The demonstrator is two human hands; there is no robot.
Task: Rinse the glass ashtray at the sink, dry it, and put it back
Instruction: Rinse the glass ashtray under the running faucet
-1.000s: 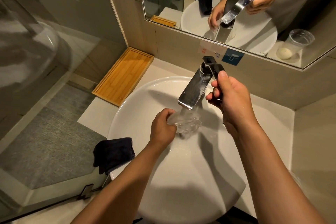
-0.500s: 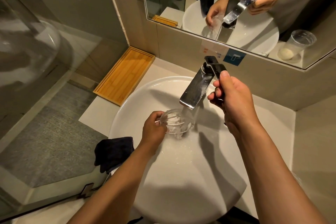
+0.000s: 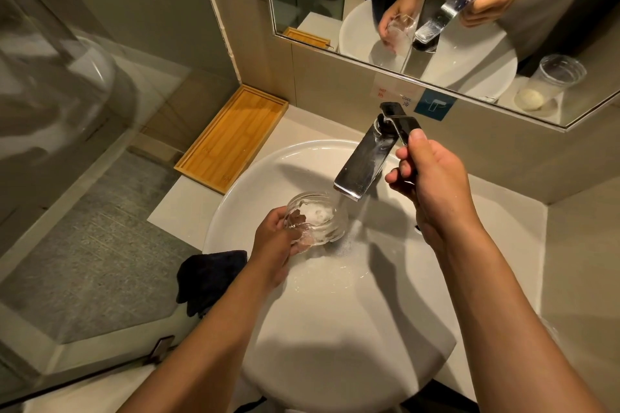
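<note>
My left hand (image 3: 276, 240) grips the clear glass ashtray (image 3: 318, 216) by its near rim and holds it tilted over the white round sink basin (image 3: 335, 329), just left of the running water. Water falls from the chrome faucet spout (image 3: 360, 168) past the ashtray's right side into the basin. Around the black faucet lever (image 3: 399, 126), behind the spout, my right hand (image 3: 432, 184) is closed. A dark cloth (image 3: 209, 278) lies on the counter at the basin's left edge.
A bamboo tray (image 3: 235, 137) sits on the counter at the back left against the wall. The mirror (image 3: 436, 10) above reflects both hands and a clear plastic cup. A glass shower partition (image 3: 50, 111) stands to the left. Hot and cool stickers are on the wall behind the faucet.
My left hand has drawn the ashtray to the left, out from under the stream, and tipped its opening up towards me. My right hand stays on the lever and water keeps running.
</note>
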